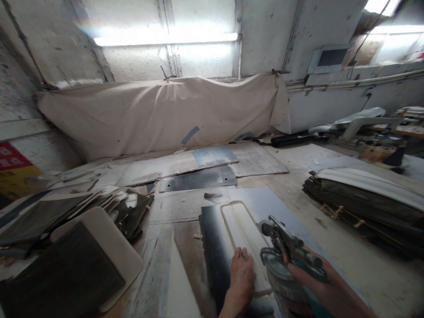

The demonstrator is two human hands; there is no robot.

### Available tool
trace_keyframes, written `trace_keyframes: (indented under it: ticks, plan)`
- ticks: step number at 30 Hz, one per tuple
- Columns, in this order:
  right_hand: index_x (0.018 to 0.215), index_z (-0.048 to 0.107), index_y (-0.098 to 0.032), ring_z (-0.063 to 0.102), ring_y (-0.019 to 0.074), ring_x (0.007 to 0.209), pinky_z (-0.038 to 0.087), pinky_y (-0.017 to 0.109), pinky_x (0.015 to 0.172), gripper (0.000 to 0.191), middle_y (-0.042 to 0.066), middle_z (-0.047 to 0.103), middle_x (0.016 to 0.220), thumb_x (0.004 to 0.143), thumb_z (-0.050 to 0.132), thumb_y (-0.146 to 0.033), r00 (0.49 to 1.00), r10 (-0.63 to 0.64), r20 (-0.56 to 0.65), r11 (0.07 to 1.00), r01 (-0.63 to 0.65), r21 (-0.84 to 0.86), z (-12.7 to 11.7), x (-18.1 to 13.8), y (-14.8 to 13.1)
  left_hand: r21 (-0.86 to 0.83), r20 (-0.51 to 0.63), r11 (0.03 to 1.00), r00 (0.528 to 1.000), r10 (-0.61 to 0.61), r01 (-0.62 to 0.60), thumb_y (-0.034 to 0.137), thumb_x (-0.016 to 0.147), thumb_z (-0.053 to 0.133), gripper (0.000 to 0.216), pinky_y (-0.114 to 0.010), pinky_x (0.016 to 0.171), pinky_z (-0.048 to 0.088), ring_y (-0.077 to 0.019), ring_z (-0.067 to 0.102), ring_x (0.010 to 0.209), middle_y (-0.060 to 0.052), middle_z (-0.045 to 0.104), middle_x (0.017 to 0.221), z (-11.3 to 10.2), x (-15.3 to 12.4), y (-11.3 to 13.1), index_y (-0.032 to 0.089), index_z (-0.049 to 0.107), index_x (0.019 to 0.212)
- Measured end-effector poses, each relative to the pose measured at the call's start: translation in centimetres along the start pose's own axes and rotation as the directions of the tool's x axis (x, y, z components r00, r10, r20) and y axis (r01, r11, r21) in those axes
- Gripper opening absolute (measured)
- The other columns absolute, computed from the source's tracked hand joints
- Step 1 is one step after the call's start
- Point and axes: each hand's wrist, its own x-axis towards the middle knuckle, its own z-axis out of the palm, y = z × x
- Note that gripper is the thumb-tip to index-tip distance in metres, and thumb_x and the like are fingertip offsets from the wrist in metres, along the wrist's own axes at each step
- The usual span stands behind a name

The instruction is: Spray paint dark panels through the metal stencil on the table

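My right hand (316, 274) is wrapped round the handle of a metal spray gun (285, 240), which has a clear cup (280, 269) beneath it. The gun's nozzle points left, over a pale framed panel (243, 221) with a long rounded border. My left hand (242, 274) presses on this panel with its fingers bent and close together; a ring shows on one finger. Beneath the panel lies a dark piece (212, 238) that fades to white near the frame. A small gold-coloured clasp (198, 236) sticks out from its left edge.
Dark flat pieces with pale backing (96, 251) are heaped on the left. Another stack with gold fittings (361, 198) lies on the right. Boards (198, 179) overlap at the back, before a hanging beige cloth (172, 115). A sewing machine (361, 128) stands far right.
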Motion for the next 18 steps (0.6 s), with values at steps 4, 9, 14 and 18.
trace_keyframes:
  ticks: [4,9,14,18]
  plan:
    - [0.086,0.063,-0.018,0.058,0.0257,0.092,0.048,0.032,0.078,0.026,0.006,0.066,0.081,0.076,0.056,-0.041,1.000,-0.011,0.028,1.000,0.011,0.001,0.7,0.0,-0.5,0.000,-0.004,0.999,0.999,0.049,-0.049,0.022,0.075,0.044,0.047,-0.037,0.113,0.018,-0.0228,0.020,0.135,-0.007,0.033,0.144,-0.2,-1.0,-0.2,0.016,0.047,0.122]
    - [0.083,0.063,-0.018,0.059,0.0248,0.088,0.047,0.033,0.079,0.025,0.005,0.065,0.079,0.074,0.056,-0.041,1.000,-0.005,0.026,1.000,0.004,0.019,1.5,-0.1,-1.2,-0.069,-0.047,0.995,0.996,0.070,-0.073,0.023,0.077,0.042,0.048,-0.033,0.114,0.017,-0.0189,0.023,0.135,-0.005,0.036,0.143,0.7,-2.3,-0.9,0.017,0.045,0.125]
    - [0.080,0.063,-0.019,0.059,0.0238,0.084,0.046,0.033,0.078,0.023,0.004,0.065,0.078,0.072,0.056,-0.040,0.999,0.026,-0.028,0.999,-0.025,0.033,2.1,-0.5,-2.4,-0.113,-0.156,0.992,0.987,0.028,-0.046,0.013,0.075,0.040,0.048,-0.035,0.113,0.024,-0.0192,0.029,0.132,-0.005,0.042,0.139,2.6,-3.2,-2.5,0.020,0.050,0.121]
    - [0.074,0.062,-0.019,0.058,0.0220,0.075,0.047,0.031,0.070,0.021,0.003,0.063,0.069,0.070,0.056,-0.038,0.996,0.028,-0.082,0.997,-0.021,0.080,2.5,-0.9,-3.2,-0.077,-0.312,0.992,0.948,0.068,-0.096,0.007,0.075,0.034,0.048,-0.036,0.106,0.035,-0.0194,0.041,0.125,-0.010,0.051,0.130,4.0,-4.9,-4.3,0.018,0.054,0.118]
